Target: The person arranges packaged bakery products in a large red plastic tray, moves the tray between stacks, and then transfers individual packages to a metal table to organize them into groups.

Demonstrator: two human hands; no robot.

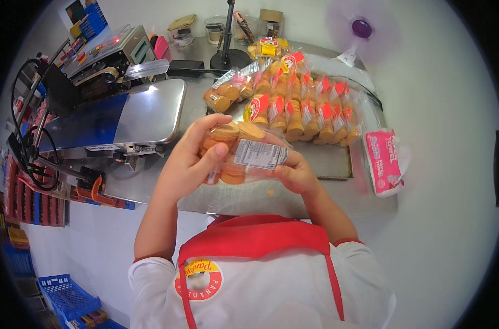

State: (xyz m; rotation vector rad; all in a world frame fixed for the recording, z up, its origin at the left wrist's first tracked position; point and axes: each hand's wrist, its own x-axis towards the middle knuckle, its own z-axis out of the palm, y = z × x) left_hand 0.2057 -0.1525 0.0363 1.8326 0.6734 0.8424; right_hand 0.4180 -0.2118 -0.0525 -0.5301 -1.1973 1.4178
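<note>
Before my chest I hold a clear plastic bag of round biscuits [233,174], tilted, with a printed white label facing up. My left hand [194,158] grips its left end, the thumb on top. On the bag's right end my right hand [294,170] is closed, its thumb near the label's lower corner. Beyond the hands, rows of similar bags with red and white labels [307,107] stand packed on a metal tray [331,160]. A few more bags [226,92] lean at the tray's left end, their silvery labels up.
A band sealer [150,111] with a steel and blue conveyor stands at the left. A pink paper towel pack [384,162] lies right of the tray. Behind are a black stand base [231,59], several containers [270,22] and a fan [361,28]. Blue crates [70,296] are at lower left.
</note>
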